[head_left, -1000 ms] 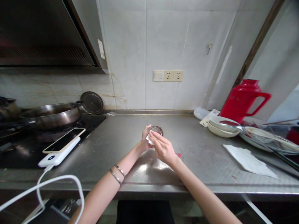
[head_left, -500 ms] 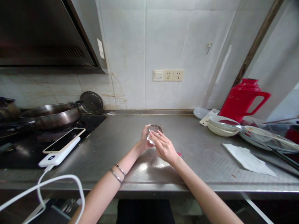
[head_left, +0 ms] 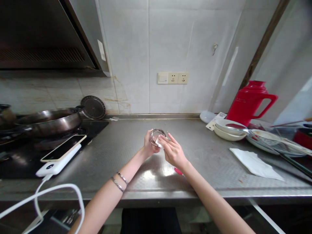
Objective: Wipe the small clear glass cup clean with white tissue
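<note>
My left hand point(head_left: 148, 143) is wrapped round the side of a clear round glass vessel point(head_left: 156, 132), tilted so its rim faces me. Pinched in the fingers of my right hand point(head_left: 174, 152) is a small piece of white tissue point(head_left: 159, 142), pressed at the near right part of the vessel's rim. Whether the tissue reaches inside is hard to make out. A small pink-red thing point(head_left: 178, 171) lies on the steel counter point(head_left: 131, 130) under my right wrist.
On the left, a steel pan point(head_left: 51, 123) sits on the black stove, near a phone point(head_left: 64, 148) on a white power bank point(head_left: 58, 162) with a cable. To the right are a folded napkin point(head_left: 255, 164), stacked bowls point(head_left: 229, 133), plates and a red thermos jug point(head_left: 251, 102).
My right hand and the tissue have shifted slightly right and down along the rim. More of the pink-red thing shows. The whole view has moved a little.
</note>
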A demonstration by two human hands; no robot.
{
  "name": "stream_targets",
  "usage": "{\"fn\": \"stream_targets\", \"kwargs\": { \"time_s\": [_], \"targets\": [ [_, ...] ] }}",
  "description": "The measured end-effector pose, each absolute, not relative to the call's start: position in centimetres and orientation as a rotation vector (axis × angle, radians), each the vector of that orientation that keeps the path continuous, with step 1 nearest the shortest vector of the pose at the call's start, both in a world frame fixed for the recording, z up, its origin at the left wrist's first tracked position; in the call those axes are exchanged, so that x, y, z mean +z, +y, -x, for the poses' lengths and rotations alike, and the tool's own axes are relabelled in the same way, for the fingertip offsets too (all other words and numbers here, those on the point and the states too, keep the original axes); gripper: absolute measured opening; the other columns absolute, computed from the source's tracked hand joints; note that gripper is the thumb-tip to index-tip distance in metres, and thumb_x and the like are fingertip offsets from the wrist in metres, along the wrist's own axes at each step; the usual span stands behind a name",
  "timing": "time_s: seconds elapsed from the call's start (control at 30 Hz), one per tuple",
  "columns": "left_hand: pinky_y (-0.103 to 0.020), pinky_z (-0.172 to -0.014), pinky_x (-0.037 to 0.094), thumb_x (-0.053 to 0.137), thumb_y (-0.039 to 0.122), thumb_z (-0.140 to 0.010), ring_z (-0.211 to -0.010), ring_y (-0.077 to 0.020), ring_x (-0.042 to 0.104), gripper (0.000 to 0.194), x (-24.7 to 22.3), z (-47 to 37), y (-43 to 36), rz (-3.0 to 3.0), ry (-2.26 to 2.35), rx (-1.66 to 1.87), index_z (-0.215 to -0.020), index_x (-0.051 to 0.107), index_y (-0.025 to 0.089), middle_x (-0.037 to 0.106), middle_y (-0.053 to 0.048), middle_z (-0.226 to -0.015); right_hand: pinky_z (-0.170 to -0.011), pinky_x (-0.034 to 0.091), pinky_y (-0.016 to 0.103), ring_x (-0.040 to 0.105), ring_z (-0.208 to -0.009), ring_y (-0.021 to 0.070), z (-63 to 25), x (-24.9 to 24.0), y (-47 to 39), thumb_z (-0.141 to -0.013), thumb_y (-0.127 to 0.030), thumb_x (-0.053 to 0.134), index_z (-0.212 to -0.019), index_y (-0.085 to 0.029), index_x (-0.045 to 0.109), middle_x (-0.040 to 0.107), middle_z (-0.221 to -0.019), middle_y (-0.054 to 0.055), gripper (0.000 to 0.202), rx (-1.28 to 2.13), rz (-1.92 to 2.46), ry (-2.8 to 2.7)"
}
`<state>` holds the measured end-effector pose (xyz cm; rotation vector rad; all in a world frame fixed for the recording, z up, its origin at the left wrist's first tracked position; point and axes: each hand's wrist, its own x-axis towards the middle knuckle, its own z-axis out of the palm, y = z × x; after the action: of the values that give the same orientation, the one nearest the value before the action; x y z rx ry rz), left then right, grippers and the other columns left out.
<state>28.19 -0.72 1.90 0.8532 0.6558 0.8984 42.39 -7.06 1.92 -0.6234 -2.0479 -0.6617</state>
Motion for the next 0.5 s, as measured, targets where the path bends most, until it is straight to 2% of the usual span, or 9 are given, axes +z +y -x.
{"fn": "stream_targets", "kwargs": {
  "time_s": [0.1, 0.23, 0.3, 0.43, 0.5],
  "targets": [
    [-0.022, -0.040, 0.021, 0.043, 0.072, -0.069, -0.040, -0.0098, 0.041, 0.058, 1.9, -28.4, -0.8, -0.785, 0.599, 0.882, -0.077, 0.058, 0.017, 0.051, -0.001, -0.050, -0.107, 0.040, 0.048, 0.056, -0.119, 0.0212, -42.7, 1.9, -6.9, -0.082, 0.002, 0.035, -0.120, -0.013, 0.054, 0.067, -0.115, 0.014, 0.045, -0.649, 0.667, -1.984],
    [-0.025, -0.048, 0.036, 0.045, 0.067, -0.072, -0.052, -0.0139, 0.052, 0.053, 2.0, -28.6, -1.4, -0.766, 0.617, 0.983, -0.079, 0.059, 0.016, 0.060, -0.005, -0.062, -0.107, 0.041, 0.046, 0.052, -0.123, 0.0216, -41.8, 1.6, -7.4, -0.083, 0.000, 0.036, -0.119, -0.011, 0.055, 0.065, -0.117, 0.015, 0.042, -0.590, 0.593, -2.067],
    [-0.025, -0.050, 0.039, 0.042, 0.066, -0.074, -0.054, -0.0144, 0.054, 0.053, 1.9, -28.6, -1.4, -0.774, 0.589, 1.002, -0.081, 0.060, 0.016, 0.062, -0.006, -0.065, -0.107, 0.041, 0.045, 0.052, -0.123, 0.0216, -41.8, 1.6, -7.5, -0.084, -0.001, 0.036, -0.118, -0.010, 0.056, 0.065, -0.117, 0.016, 0.041, -0.559, 0.554, -2.106],
    [-0.021, -0.037, 0.022, 0.036, 0.069, -0.074, -0.039, -0.0110, 0.043, 0.059, 1.8, -28.5, -0.7, -0.767, 0.556, 0.909, -0.079, 0.061, 0.015, 0.055, -0.003, -0.051, -0.106, 0.042, 0.047, 0.055, -0.120, 0.0207, -43.2, 1.9, -6.5, -0.085, 0.000, 0.035, -0.121, -0.014, 0.055, 0.066, -0.116, 0.013, 0.043, -0.505, 0.631, -2.056],
    [-0.021, -0.036, 0.018, 0.034, 0.071, -0.072, -0.040, -0.0120, 0.045, 0.064, 2.0, -28.6, -0.7, -0.804, 0.558, 0.885, -0.082, 0.062, 0.015, 0.057, -0.005, -0.054, -0.105, 0.042, 0.047, 0.058, -0.116, 0.0204, -43.8, 1.9, -5.8, -0.087, -0.003, 0.035, -0.119, -0.016, 0.056, 0.067, -0.115, 0.012, 0.041, -0.438, 0.699, -1.967]
  ]
}}
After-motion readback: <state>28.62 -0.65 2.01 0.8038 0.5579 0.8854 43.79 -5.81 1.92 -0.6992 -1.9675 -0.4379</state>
